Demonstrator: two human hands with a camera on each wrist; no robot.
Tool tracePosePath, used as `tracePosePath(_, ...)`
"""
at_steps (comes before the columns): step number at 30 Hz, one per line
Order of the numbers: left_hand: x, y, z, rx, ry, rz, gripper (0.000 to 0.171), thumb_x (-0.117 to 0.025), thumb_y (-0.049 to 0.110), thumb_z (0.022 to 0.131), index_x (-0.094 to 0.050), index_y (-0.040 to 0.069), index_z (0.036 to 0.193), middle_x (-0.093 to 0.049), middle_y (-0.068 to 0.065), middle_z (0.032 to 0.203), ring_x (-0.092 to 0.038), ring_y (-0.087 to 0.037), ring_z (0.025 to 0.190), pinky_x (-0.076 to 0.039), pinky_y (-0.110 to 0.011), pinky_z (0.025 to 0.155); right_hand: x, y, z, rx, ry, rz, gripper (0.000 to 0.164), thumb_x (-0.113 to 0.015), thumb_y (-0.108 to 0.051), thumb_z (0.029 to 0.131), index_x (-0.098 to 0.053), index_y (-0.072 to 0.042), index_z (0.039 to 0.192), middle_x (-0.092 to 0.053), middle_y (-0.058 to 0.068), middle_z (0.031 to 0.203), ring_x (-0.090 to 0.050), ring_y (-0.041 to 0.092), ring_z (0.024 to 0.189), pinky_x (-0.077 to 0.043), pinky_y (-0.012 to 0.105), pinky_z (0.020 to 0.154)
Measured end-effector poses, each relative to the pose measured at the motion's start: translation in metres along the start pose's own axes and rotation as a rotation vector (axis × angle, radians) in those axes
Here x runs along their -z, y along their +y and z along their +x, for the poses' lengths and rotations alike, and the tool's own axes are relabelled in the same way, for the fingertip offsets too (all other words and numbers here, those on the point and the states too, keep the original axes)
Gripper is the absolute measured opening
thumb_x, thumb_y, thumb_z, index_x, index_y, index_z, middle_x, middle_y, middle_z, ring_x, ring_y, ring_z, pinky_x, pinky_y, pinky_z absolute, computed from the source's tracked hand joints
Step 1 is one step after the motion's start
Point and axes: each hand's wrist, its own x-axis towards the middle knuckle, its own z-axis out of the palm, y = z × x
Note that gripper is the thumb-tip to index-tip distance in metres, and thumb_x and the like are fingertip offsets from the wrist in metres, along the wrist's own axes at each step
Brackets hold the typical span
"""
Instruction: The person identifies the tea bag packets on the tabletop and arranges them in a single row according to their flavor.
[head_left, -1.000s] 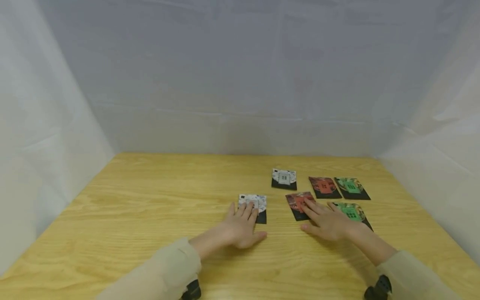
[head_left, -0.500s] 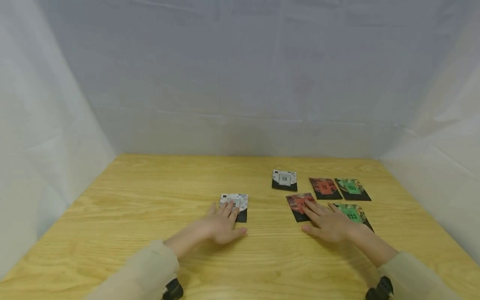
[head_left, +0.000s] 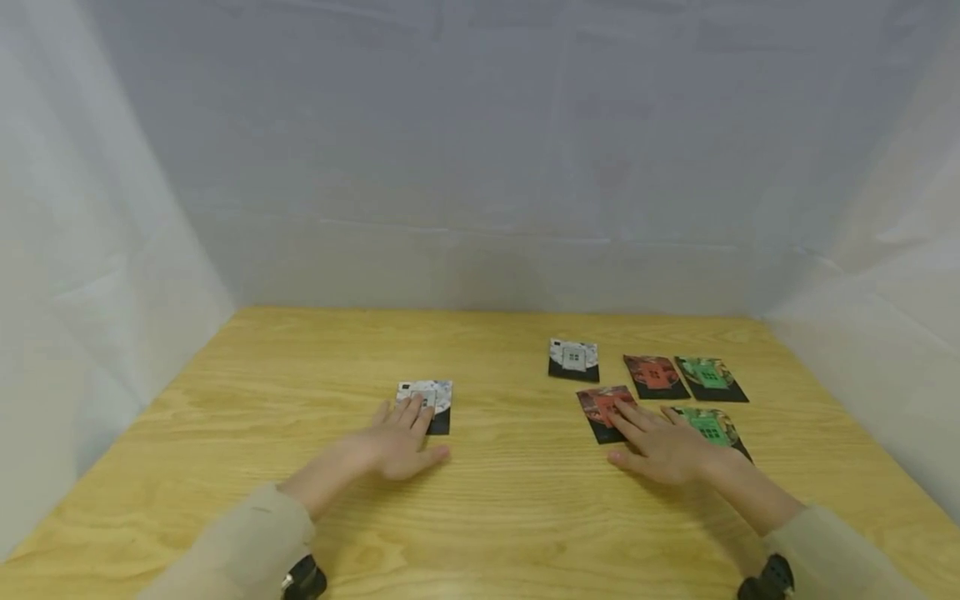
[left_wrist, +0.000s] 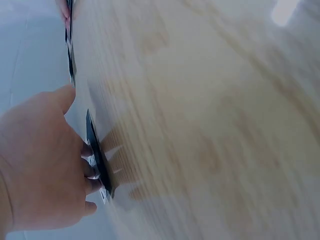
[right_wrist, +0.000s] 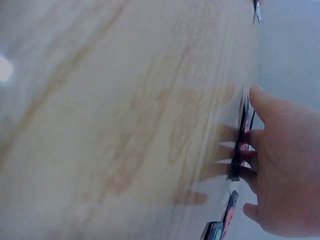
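Note:
My left hand (head_left: 397, 446) lies with straight fingers on a flat white-and-black packet (head_left: 442, 398), left of the table's middle. In the left wrist view the fingertips of that hand (left_wrist: 47, 162) press on the face of the packet (left_wrist: 100, 160), seen nearly edge-on. Farther right, my right hand (head_left: 663, 452) rests its straight fingertips on a red-and-black packet (head_left: 591, 402). The right wrist view shows this hand (right_wrist: 292, 167) with its fingers on the packet (right_wrist: 239, 145). A green-and-black packet (head_left: 708, 425) lies partly hidden behind the right hand.
Behind the right hand lie a second white packet (head_left: 573, 358), a second red packet (head_left: 655, 377) and a second green packet (head_left: 711, 379). All lie flat on the wooden table (head_left: 495, 500). White sheeting (head_left: 480, 167) hangs behind the table and along both sides.
My left hand has slid the white packet leftward across the table, away from the others. The right hand stays in place on the red packet.

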Motion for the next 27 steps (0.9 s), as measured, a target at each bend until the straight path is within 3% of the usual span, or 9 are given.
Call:
tracePosePath(8, 0.000, -0.025, -0.008, 0.026, 0.008, -0.021, 0.080, -0.029, 0.055, 0.096, -0.016, -0.008, 0.145, -0.003, -0.029, 0.150, -0.001, -0.041, 0.138, -0.002, -0.053, 0.110, -0.001, 0.002, 0.000, 0.003, 0.003, 0.003, 0.075, -0.033, -0.058, 0.094, -0.027, -0.005, 0.146, -0.017, 0.019, 0.152, -0.019, 0.041, 0.136, -0.004, 0.065, 0.104)
tracePosePath(17, -0.002, -0.051, -0.016, 0.033, 0.077, -0.043, 0.081, -0.034, 0.053, 0.096, -0.019, -0.012, 0.142, -0.007, -0.033, 0.148, -0.005, -0.046, 0.136, -0.005, -0.058, 0.109, -0.002, 0.002, -0.002, -0.001, 0.003, 0.007, 0.076, -0.033, -0.059, 0.094, -0.027, -0.005, 0.146, -0.017, 0.019, 0.152, -0.019, 0.041, 0.136, -0.004, 0.065, 0.104)
tracePosePath(27, -0.002, -0.078, -0.035, 0.055, 0.100, -0.064, 0.087, -0.035, 0.057, 0.094, -0.022, -0.015, 0.140, -0.009, -0.037, 0.145, -0.007, -0.050, 0.134, -0.004, -0.063, 0.106, -0.001, 0.000, -0.006, 0.003, 0.007, 0.010, 0.075, -0.033, -0.058, 0.094, -0.027, -0.004, 0.146, -0.017, 0.019, 0.152, -0.019, 0.041, 0.136, -0.004, 0.065, 0.104)
